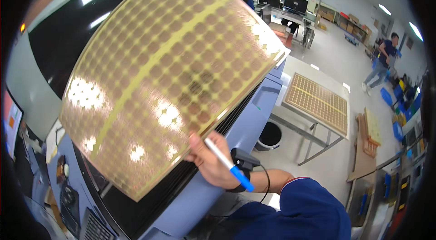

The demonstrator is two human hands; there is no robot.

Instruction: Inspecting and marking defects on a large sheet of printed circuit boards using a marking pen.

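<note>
A large thin circuit board panel (159, 65), yellow-green with rows of round copper-coloured pads, is held up tilted and slightly bowed. Bright reflections cover parts of its surface. My right hand (211, 160) is closed on its lower right edge, thumb on the face toward me. A marker pen (231, 167), white with a blue end, slants across the same hand. A black device (245, 159) with a cable is strapped at my right wrist. My left hand is out of sight; whether it supports the panel's far edge cannot be seen.
Beneath the panel stands a blue-grey machine (190, 199) with a dark bed. A similar panel (318, 102) lies on a white table (297, 65) to the right, near a black bin (270, 136). A keyboard (95, 226) sits lower left. Two people are farther back.
</note>
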